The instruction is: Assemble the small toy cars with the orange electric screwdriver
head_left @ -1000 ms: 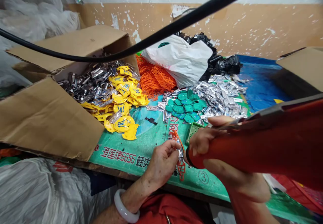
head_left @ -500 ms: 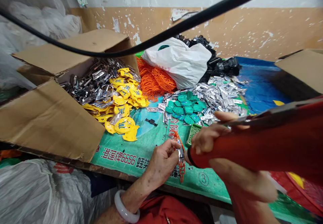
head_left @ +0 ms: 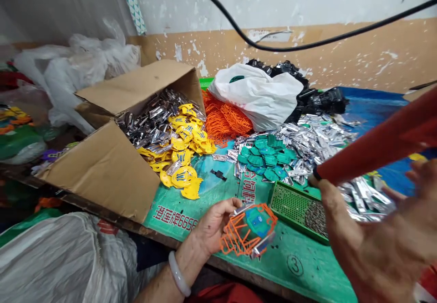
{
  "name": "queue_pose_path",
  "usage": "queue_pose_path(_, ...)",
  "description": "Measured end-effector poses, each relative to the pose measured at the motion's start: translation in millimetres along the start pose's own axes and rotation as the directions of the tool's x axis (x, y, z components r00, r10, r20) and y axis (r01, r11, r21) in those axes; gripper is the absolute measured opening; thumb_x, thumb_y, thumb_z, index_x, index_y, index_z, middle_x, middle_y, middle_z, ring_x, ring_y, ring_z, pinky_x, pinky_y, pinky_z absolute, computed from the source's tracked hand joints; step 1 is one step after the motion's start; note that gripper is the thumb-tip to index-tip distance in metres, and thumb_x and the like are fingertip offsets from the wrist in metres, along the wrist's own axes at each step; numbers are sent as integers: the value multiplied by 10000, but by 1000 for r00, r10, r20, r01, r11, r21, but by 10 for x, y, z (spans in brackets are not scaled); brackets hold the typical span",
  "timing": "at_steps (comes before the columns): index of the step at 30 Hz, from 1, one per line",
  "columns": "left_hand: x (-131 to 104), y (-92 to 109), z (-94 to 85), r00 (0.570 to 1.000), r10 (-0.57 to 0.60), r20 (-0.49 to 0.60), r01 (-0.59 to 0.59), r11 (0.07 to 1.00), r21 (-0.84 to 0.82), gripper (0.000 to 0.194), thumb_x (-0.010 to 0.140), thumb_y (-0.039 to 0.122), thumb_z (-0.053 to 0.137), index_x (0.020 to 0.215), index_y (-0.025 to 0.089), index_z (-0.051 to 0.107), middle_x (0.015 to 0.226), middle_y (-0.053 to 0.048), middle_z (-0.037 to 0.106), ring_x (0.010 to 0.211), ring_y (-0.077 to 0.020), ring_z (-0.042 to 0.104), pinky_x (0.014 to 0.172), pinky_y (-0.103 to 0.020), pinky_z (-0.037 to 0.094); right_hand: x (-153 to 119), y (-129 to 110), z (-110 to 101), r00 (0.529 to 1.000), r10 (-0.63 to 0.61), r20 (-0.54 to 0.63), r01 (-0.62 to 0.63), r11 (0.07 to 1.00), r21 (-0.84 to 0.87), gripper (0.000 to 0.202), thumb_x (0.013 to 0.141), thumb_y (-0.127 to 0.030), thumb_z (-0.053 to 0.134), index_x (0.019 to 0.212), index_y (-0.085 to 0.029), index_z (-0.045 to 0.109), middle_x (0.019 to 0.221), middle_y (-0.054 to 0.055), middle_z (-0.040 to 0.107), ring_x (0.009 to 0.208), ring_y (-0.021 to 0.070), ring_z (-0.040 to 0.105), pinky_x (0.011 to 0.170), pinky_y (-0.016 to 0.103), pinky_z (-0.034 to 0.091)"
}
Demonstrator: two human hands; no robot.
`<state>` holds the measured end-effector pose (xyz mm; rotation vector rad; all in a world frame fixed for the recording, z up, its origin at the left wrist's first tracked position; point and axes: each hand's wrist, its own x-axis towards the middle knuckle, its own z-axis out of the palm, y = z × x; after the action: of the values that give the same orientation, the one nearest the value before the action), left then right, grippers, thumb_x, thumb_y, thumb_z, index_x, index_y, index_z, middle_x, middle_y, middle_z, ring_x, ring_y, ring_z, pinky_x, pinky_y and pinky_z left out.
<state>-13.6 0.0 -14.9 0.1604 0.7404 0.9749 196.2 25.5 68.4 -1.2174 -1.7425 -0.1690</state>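
Work at a table [head_left: 273, 273] with a green printed cover, seen from above the hands. The left hand [head_left: 209, 231], with a pale bangle [head_left: 178, 273] at its wrist, grasps an orange lattice frame [head_left: 235, 237] by its left edge, thumb and fingers closed on it. The frame is at the near side of the table, just left of a green tray [head_left: 286, 200]; a teal plate [head_left: 258, 222] lies against its far right part, and a shiny strip [head_left: 261, 247] shows at its near right edge. The right hand [head_left: 378, 241], at the near right, is blurred, its palm turned up and fingers spread, and it grips nothing. A red tool [head_left: 372, 146] with a dark tip slants beyond it from the far right; whether the thumb touches that tip cannot be told. The tray holds small metal pieces [head_left: 316, 216] at its right end. Farther off, a heap of teal plates [head_left: 266, 155] lies beside many silver strips [head_left: 317, 143]. To the left, yellow pieces [head_left: 186, 177] spill with dark metal parts [head_left: 153, 116] from a tipped cardboard box [head_left: 109, 171]. At the far side, orange lattice pieces [head_left: 227, 120] lie beside a white bag [head_left: 259, 95], with black parts [head_left: 322, 101] to its right. A black cable [head_left: 297, 48] hangs across the far view.
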Motion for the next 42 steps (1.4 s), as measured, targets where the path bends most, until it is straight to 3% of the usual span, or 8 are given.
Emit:
queue_pose_path(4, 19, -10, -39, 999, -21, 49, 25, 996, -84, 100, 591, 118, 610, 686, 150, 601, 586, 24, 603, 544, -122, 586, 577, -235, 450, -106, -85, 40, 935, -124, 331, 60, 978, 199, 660, 780, -321, 663, 1386, -266, 407, 1312, 117, 478, 1236, 334, 449, 990, 528, 407)
queue_pose_path(7, 21, 2, -17, 998, -4, 65, 13, 991, -136, 90, 583, 99, 625, 668, 129, 616, 607, 10, 625, 567, -122, 593, 618, -238, 451, -143, -70, 150, 611, -288, 738, -79, 905, 418, 676, 743, -340, 701, 1359, -326, 424, 1359, 72, 463, 1244, 277, 459, 959, 431, 472)
queue_pose_path(10, -7, 3, 57, 998, 29, 48, -20, 984, -174, 67, 666, 166, 646, 705, 111, 641, 622, -17, 646, 566, -135, 590, 652, -266, 455, -227, -85, 336, 460, -218, 861, -255, 896, 364, 651, 751, -349, 687, 1353, -318, 440, 1308, 72, 531, 1147, 258, 538, 916, 402, 493)
queue_pose_path(16, -110, -111, 142, 935, 352, -34, -343, 882, -324, 417, 756, 463, 684, 1009, 134, 661, 866, -61, 695, 771, -182, 633, 746, -296, 463, -493, -198, 634, 466, 116, 877, -382, 921, 81, 626, 789, -592, 528, 1204, -126, 568, 937, 128, 667, 733, 241, 622, 628, 372, 497)
queue_pose_path(21, -239, -142, 32, 780, 482, -398, -543, 838, -50, 299, 575, 214, 830, 839, 136, 712, 752, -3, 676, 676, -126, 604, 668, -228, 460, -270, -232, 791, 350, -190, 917, -274, 916, 295, 440, 801, -537, 572, 1050, -182, 650, 887, 73, 678, 755, 218, 640, 656, 338, 499)
queue_pose_path(25, -409, -60, -82, 791, 476, -385, -521, 854, -15, 237, 594, 211, 807, 800, 127, 725, 764, -26, 695, 659, -130, 612, 656, -231, 480, 17, -401, 1218, 450, -308, 838, -162, 895, 416, 306, 937, -329, 423, 1055, -130, 623, 952, 92, 674, 834, 174, 640, 682, 277, 513)
queue_pose_path(30, -611, -15, -191, 805, 443, -393, -463, 885, 50, 290, 593, 226, 822, 842, 115, 721, 763, -37, 698, 640, -130, 607, 632, -236, 492, -57, -740, 1748, 358, -524, 773, 51, 838, 544, 187, 854, -246, 583, 1017, -182, 647, 1050, 72, 638, 961, 186, 578, 843, 315, 461)
queue_pose_path(42, -654, 41, -280, 779, 524, -345, -504, 850, 154, 237, 625, 219, 792, 790, 126, 649, 711, 1, 611, 632, -101, 535, 615, -205, 418, -332, -736, 1882, 363, -624, 692, 131, 770, 625, 161, 860, -114, 493, 757, -161, 608, 837, 101, 604, 861, 225, 504, 769, 372, 430)
